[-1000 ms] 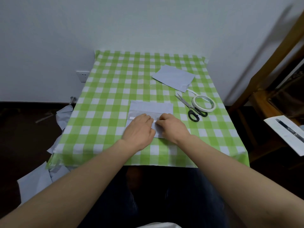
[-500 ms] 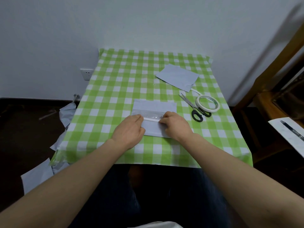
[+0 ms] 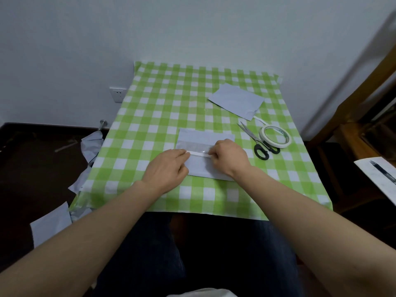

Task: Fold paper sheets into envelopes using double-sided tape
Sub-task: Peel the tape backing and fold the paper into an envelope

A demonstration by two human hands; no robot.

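Observation:
A folded pale paper sheet [image 3: 201, 138] lies on the green checked table [image 3: 162, 108] in front of me. A white strip of tape backing [image 3: 199, 154] runs across its middle. My left hand [image 3: 167, 170] pinches the strip's left end, now beyond the sheet's left edge. My right hand [image 3: 230, 157] presses fingertips down at the strip's right end, holding the sheet flat. A shiny band shows just above the strip. The roll of double-sided tape [image 3: 275, 137] rests to the right, apart from both hands.
Black-handled scissors [image 3: 257, 142] lie beside the tape roll. Another pale sheet [image 3: 236, 100] sits at the far right of the table. Crumpled and flat paper pieces [image 3: 50, 221] lie on the dark floor at left. A wooden chair [image 3: 353, 133] stands at right.
My left hand has pulled leftward away from my right hand, drawing the white strip out longer across the sheet. The right hand has stayed in place.

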